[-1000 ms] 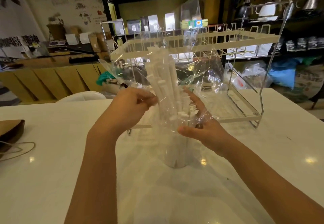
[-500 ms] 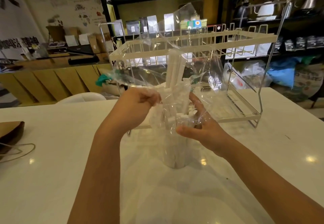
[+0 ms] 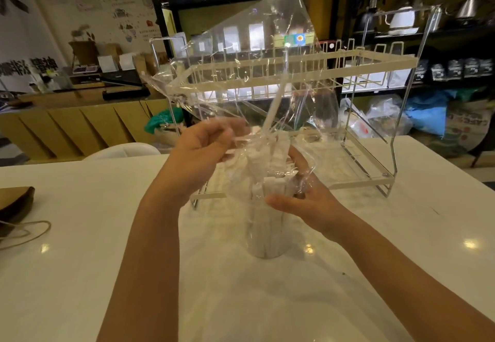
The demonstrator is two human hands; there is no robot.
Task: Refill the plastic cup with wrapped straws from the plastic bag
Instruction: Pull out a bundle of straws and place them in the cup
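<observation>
White wrapped straws (image 3: 270, 181) fill a clear, see-through cup (image 3: 265, 237), and a clear glossy plastic bag (image 3: 257, 55) above them shows a small green-and-blue label (image 3: 294, 39). The table (image 3: 80, 261) is plain glossy white, the wire rack (image 3: 375, 60) cream with silver legs. At the left edge, a brown paper bag (image 3: 16, 202) with tan string handles; behind, black shelving (image 3: 345, 20).

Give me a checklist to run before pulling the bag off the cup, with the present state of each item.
1. Cup upright on the table: ok.
2. Most straws down in the cup: ok.
3. No straw left in the bag: not ok, one straw leans inside it.
4. Left hand pinching the bag: ok.
5. Right hand steadying the cup: ok, it is cupped around the top.
6. Bag clear of the rack behind: cannot tell.
</observation>
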